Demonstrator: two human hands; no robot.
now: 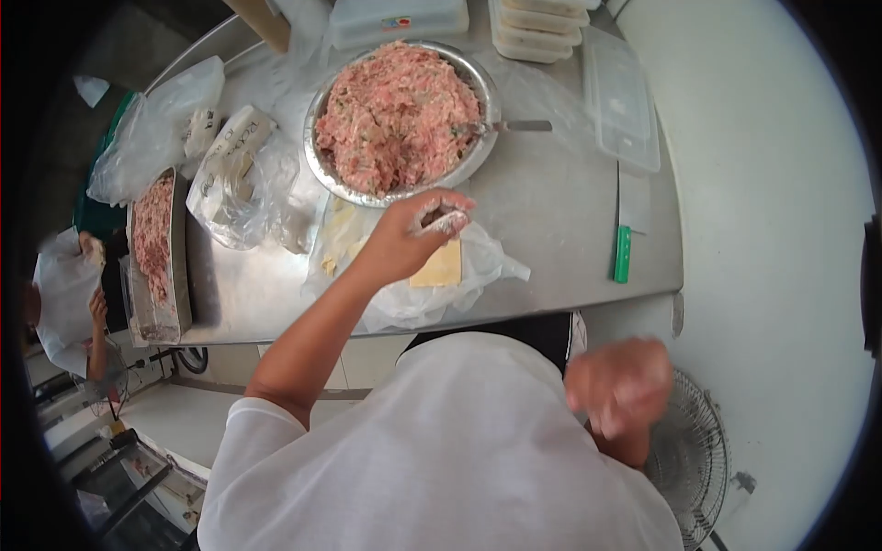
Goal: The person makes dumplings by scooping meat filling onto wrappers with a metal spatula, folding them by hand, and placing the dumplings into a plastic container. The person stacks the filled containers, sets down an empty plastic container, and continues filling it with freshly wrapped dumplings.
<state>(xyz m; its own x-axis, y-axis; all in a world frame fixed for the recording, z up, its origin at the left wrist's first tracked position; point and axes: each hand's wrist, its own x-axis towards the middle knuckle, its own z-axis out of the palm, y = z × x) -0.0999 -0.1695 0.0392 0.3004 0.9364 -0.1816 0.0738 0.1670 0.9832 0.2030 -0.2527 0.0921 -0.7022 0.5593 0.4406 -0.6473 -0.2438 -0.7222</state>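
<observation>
My left hand (pixel 418 231) hovers over a stack of pale yellow square wrappers (pixel 437 270) lying on a crumpled clear plastic bag (pixel 397 308). Its fingers are curved, with a gap between them and the thumb, and white residue coats the fingertips. Nothing shows between them. Just beyond is a large metal bowl (pixel 317 170) heaped with pink minced meat (pixel 395 115) flecked with green. A flat metal-handled utensil (pixel 525 126) rests in the meat, its handle over the bowl's right rim. My right hand (pixel 621 386), smeared by motion, is off the table's front edge, close to my body.
A green-handled knife (pixel 622 254) lies at the table's right, near a clear plastic lid (pixel 623 101). Stacked plastic containers (pixel 537 28) stand at the back. Leftward are wrapped packages (pixel 230 165) and a metal tray (pixel 181 275) of meat. Another person (pixel 69 294) works at far left; a wire-guarded fan (pixel 694 459) stands lower right.
</observation>
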